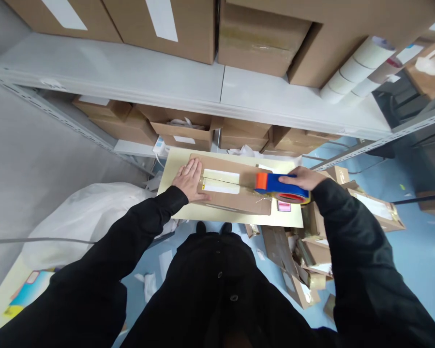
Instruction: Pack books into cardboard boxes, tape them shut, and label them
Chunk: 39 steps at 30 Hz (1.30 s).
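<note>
A long cardboard box (224,200) lies flat on a small pale yellow table (173,166). White paper labels (220,181) sit on its top, split by the seam between the flaps. My left hand (188,181) rests flat on the box's left end, fingers stretched out. In my right hand (304,179) is a blue and orange tape dispenser (280,184), its orange end over the right part of the seam. Clear tape shows along the seam near the dispenser. A small pink-printed item (284,207) lies on the table just below the dispenser.
A grey metal shelf (188,79) with large cartons stands behind the table, and tape rolls (358,67) stack at its right. Flattened and opened boxes (311,256) pile on the floor at right. A white plastic bag (82,217) bulges at left.
</note>
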Tool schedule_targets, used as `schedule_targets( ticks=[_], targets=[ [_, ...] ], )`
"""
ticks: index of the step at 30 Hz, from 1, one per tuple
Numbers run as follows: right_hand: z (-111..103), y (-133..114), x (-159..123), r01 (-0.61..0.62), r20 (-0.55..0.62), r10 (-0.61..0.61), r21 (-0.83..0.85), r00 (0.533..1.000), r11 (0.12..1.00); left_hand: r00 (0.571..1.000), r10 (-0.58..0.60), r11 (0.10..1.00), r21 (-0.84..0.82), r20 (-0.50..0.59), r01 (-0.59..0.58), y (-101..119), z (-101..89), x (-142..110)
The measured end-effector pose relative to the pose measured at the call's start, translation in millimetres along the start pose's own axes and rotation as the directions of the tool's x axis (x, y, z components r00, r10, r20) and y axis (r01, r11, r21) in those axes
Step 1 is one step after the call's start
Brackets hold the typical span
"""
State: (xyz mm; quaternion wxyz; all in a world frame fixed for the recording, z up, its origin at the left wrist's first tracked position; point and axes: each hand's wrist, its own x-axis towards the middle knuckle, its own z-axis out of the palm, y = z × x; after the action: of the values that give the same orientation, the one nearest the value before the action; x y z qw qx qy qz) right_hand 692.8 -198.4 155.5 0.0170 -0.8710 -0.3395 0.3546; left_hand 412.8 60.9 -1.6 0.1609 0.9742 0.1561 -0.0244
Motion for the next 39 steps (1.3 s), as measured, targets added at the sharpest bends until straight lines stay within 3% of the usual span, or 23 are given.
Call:
schedule_targets(
  ticks=[3, 6, 9, 11, 13, 15, 18, 21, 23, 28, 33, 35, 39],
  targets=[
    [1, 45, -9, -0.083, 0.017, 0.083, 0.050, 0.996, 0.995, 1.000, -0.011, 1.000, -0.003, 0.004, 0.011, 3, -0.1, 0],
    [13, 60, -8, -0.055, -0.017, 0.059, 0.152, 0.998, 0.987, 0.999, -0.034, 0.999, 0.011, 0.022, 0.034, -5, -1.6, -4],
    [28, 44, 7, 0.028, -0.047, -0.021, 0.152, 0.999, 0.988, 0.994, -0.086, 0.995, 0.059, 0.072, 0.081, -27, -5.9, -13],
    [34, 26, 23, 0.090, -0.065, -0.080, 0.162, 0.995, 0.983, 0.980, -0.180, 0.979, 0.115, 0.081, 0.170, -41, -10.1, -18],
    [37, 11, 38, 0.123, -0.069, -0.111, 0.194, 0.991, 0.973, 0.956, -0.288, 0.947, 0.162, 0.051, 0.276, -42, -13.6, -17],
    [37, 4, 49, 0.125, -0.056, -0.115, 0.220, 0.992, 0.968, 0.955, -0.295, 0.944, 0.165, 0.036, 0.285, -22, -14.2, -7],
    [36, 5, 58, 0.125, -0.030, -0.121, 0.237, 0.992, 0.963, 0.994, -0.061, 0.995, 0.079, 0.087, 0.054, 37, -9.8, 18],
    [40, 11, 60, 0.141, -0.012, -0.143, 0.262, 0.990, 0.955, 0.977, 0.195, 0.981, -0.019, 0.085, -0.194, 97, -4.4, 43],
    [46, 15, 59, 0.141, -0.006, -0.146, 0.297, 0.989, 0.944, 0.967, 0.248, 0.968, -0.049, 0.064, -0.245, 120, -1.4, 51],
    [54, 39, 49, 0.135, 0.028, -0.154, 0.342, 0.988, 0.930, 0.972, 0.216, 0.976, -0.040, 0.091, -0.213, 122, 2.0, 48],
    [36, 61, 32, 0.038, 0.022, -0.040, 0.093, 0.999, 0.995, 0.956, 0.234, 0.972, -0.059, 0.177, -0.227, 121, -9.0, 46],
    [32, 48, 33, -0.002, 0.001, 0.002, -0.070, 1.000, 0.998, 0.942, 0.248, 0.968, -0.080, 0.226, -0.236, 124, -14.4, 47],
    [40, -11, 48, -0.088, -0.119, 0.057, -0.277, 0.991, 0.957, 0.944, 0.205, 0.979, -0.049, 0.258, -0.199, 131, -16.1, 52]
  ],
)
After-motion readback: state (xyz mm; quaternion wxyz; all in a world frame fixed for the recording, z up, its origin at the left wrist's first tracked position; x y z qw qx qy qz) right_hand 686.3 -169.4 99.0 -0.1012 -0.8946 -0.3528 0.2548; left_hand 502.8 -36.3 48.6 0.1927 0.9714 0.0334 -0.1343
